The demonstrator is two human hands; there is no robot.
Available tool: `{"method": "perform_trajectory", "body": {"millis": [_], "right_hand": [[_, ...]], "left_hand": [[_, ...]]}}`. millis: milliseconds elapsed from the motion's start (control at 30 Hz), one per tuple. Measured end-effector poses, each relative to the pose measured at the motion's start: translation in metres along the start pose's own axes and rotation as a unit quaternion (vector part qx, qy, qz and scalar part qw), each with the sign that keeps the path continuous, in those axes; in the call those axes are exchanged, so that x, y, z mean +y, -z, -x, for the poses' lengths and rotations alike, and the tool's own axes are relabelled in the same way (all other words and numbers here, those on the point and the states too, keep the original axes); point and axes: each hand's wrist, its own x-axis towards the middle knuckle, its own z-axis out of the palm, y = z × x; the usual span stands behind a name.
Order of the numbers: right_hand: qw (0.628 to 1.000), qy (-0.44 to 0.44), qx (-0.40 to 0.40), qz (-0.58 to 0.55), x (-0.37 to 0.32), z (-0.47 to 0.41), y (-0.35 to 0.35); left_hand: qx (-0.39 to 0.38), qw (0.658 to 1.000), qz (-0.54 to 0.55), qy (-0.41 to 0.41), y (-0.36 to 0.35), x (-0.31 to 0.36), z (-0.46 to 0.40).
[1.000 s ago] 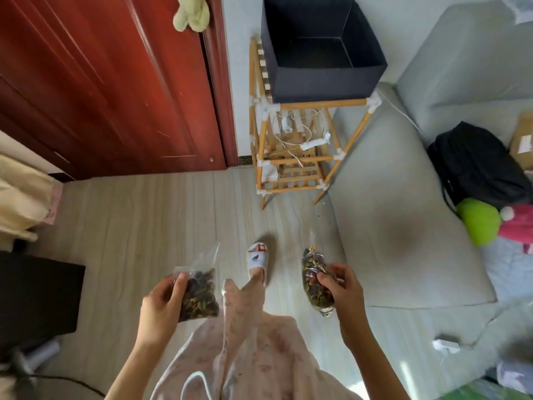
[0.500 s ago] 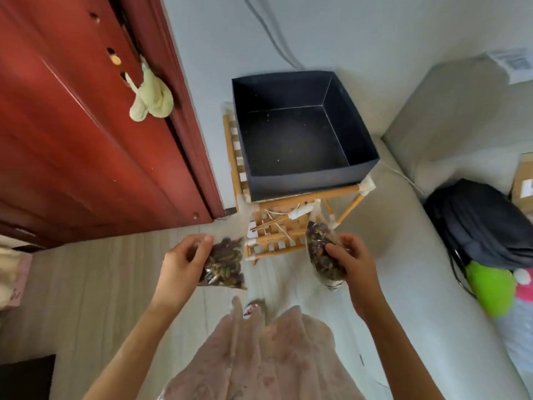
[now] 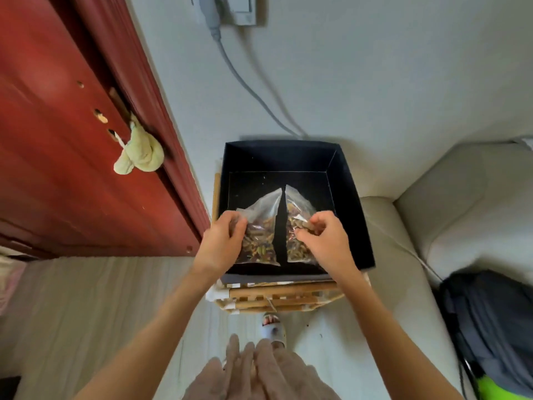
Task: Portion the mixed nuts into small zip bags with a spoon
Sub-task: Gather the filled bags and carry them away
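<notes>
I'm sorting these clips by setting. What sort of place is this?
Probably a room in a home: a grey sofa, a red wooden door and a dark open box on a small bamboo stand, not a kitchen counter.

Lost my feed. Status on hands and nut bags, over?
Left hand grips left clear zip bag of mixed nuts. Right hand pinches right clear zip bag. Both inside black square box. Nothing blocking.
</notes>
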Motion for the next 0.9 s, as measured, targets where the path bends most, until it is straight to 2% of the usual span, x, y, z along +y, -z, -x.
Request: {"method": "perform_trajectory", "body": {"millis": [100,233,600,667,767,900], "right_hand": [[0.995,-0.002,-0.035,0.088,0.019,-0.022,-0.015],[0.973,-0.019,-0.114,0.200,0.038,-0.037,-0.028],[0.956,-0.017,-0.203,0.213,0.038,-0.049,-0.027],[0.951,-0.030,-0.219,0.214,0.031,-0.054,-0.019],[0.953,-0.038,-0.226,0.197,0.016,-0.057,-0.006],[0.974,-0.024,-0.220,0.053,-0.010,-0.049,-0.001]], "left_hand": [[-0.043,0.995,-0.078,0.049,-0.024,0.001,-0.017],[-0.093,0.981,-0.127,0.114,-0.046,-0.007,-0.030],[-0.126,0.957,-0.102,0.238,-0.063,-0.017,-0.040],[-0.122,0.962,-0.079,0.233,-0.060,-0.011,-0.038],[-0.075,0.981,-0.045,0.171,-0.045,0.000,-0.029],[0.034,0.995,0.059,0.071,-0.012,0.011,0.004]]}}
